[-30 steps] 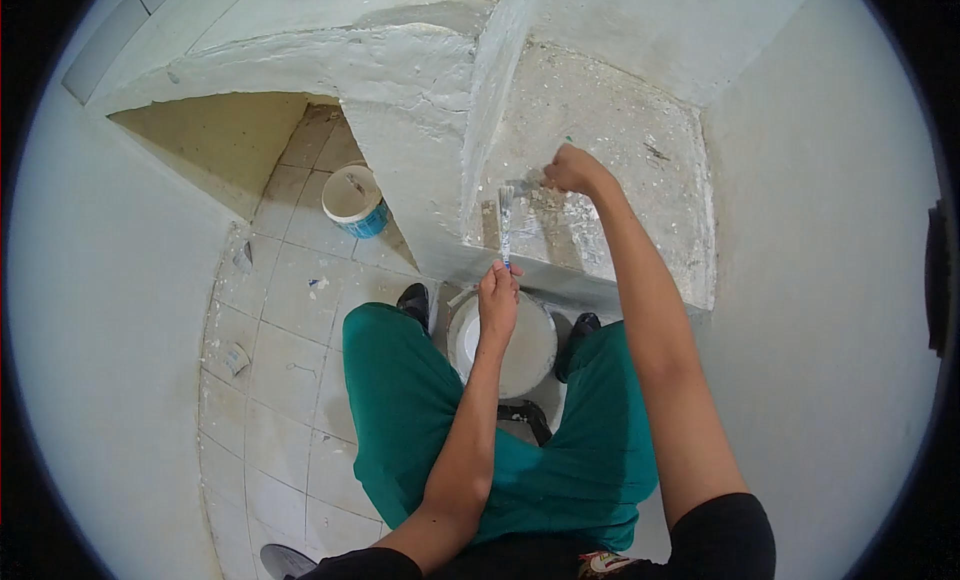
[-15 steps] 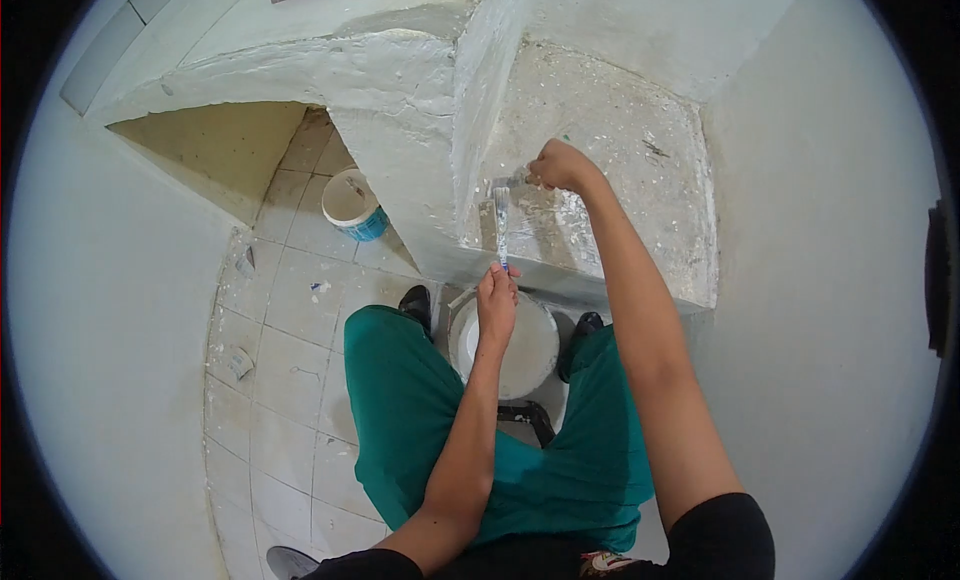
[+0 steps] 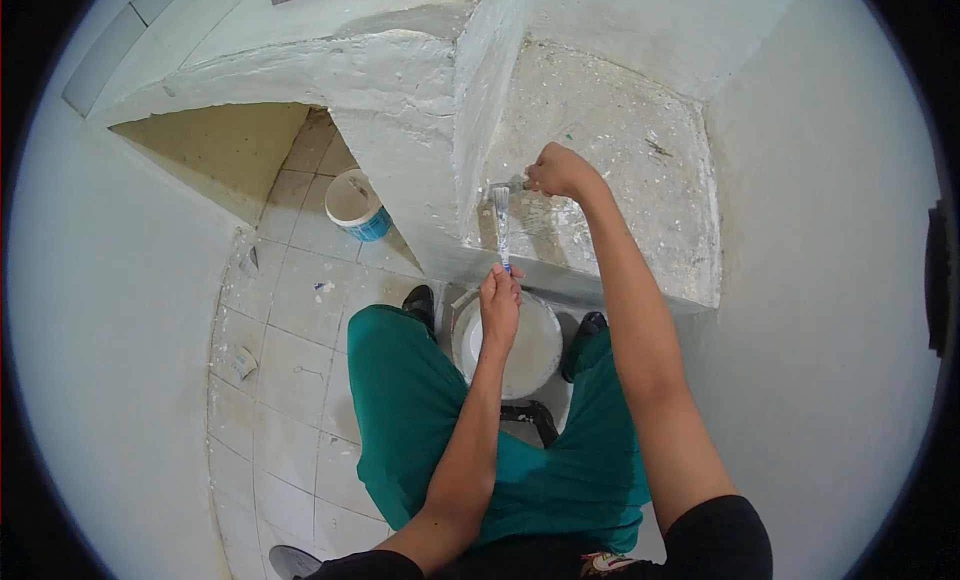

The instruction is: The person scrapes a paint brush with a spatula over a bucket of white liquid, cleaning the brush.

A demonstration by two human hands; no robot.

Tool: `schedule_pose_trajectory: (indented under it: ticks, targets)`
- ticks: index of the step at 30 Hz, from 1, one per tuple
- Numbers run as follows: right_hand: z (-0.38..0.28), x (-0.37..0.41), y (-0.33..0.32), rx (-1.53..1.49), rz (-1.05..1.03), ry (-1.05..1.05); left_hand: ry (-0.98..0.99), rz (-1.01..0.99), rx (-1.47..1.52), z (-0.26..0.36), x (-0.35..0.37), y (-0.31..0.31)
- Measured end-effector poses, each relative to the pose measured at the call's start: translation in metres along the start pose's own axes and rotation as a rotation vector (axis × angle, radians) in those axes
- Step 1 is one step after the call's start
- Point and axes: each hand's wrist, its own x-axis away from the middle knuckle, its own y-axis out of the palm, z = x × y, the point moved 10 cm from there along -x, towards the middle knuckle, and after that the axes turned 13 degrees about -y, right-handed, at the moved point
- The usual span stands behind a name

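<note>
My left hand (image 3: 500,298) is closed round the handle of a paintbrush (image 3: 503,225), whose whitish bristles point away from me over the ledge. My right hand (image 3: 558,170) grips a small scraper (image 3: 510,187), with its handle mostly hidden by the fingers. The scraper's greyish blade lies across the bristle end of the brush, apparently touching it. Below my left hand, between my legs, stands a wide bucket (image 3: 535,355) with a pale inside. Under both tools is the paint-speckled ledge (image 3: 620,110).
A white and blue tub (image 3: 372,226) stands on the tiled floor (image 3: 290,380), beside an opening under the plastered structure (image 3: 395,90). Debris (image 3: 243,361) lies on the tiles at the left. Walls rise close on both sides, and the ledge has a raised front edge.
The scraper's blade has shifted slightly and now lies more squarely across the bristle tip. My right hand moved only a little; my left hand still holds the brush in nearly the same place.
</note>
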Motion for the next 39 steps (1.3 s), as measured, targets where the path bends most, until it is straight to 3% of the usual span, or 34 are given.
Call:
schedule_pose_trajectory:
  ticks: [4, 7, 10, 13, 17, 18, 21, 24, 27, 30, 33, 39]
  targets:
    - [0.014, -0.010, 0.030, 0.041, -0.014, -0.009, 0.014, 0.001, 0.019, 0.005, 0.004, -0.001]
    - [0.031, 0.011, 0.028, 0.217, -0.175, 0.104, 0.016, 0.004, 0.017, 0.004, 0.002, -0.001]
    - [0.048, 0.039, -0.019, 0.303, -0.019, 0.207, 0.008, 0.017, 0.030, 0.002, 0.001, -0.005]
    - [0.038, 0.029, -0.033, 0.337, 0.001, 0.142, -0.011, 0.022, 0.022, -0.002, -0.001, -0.005]
    - [0.034, -0.008, -0.015, -0.125, 0.172, 0.076, 0.010, 0.005, 0.013, 0.002, 0.000, -0.002]
    - [0.015, -0.014, -0.015, -0.006, 0.129, -0.021, 0.013, 0.011, 0.009, 0.004, 0.001, -0.002]
    - [0.022, -0.031, 0.011, -0.005, 0.036, 0.025, -0.003, 0.022, 0.025, 0.006, 0.006, -0.002]
    - [0.040, -0.020, 0.000, 0.222, 0.084, 0.001, -0.021, 0.024, 0.058, 0.010, 0.007, -0.001]
    - [0.058, 0.010, -0.024, 0.363, -0.024, 0.118, -0.020, 0.037, 0.045, 0.007, 0.004, -0.005]
    - [0.063, 0.029, -0.048, 0.342, 0.114, 0.279, -0.023, 0.017, 0.046, 0.003, 0.000, -0.002]
    - [0.038, 0.000, -0.021, 0.235, 0.111, -0.066, -0.002, 0.010, 0.017, -0.001, -0.003, 0.001]
    - [0.028, -0.011, 0.029, -0.206, 0.091, 0.082, -0.010, 0.001, 0.053, 0.005, 0.004, 0.007]
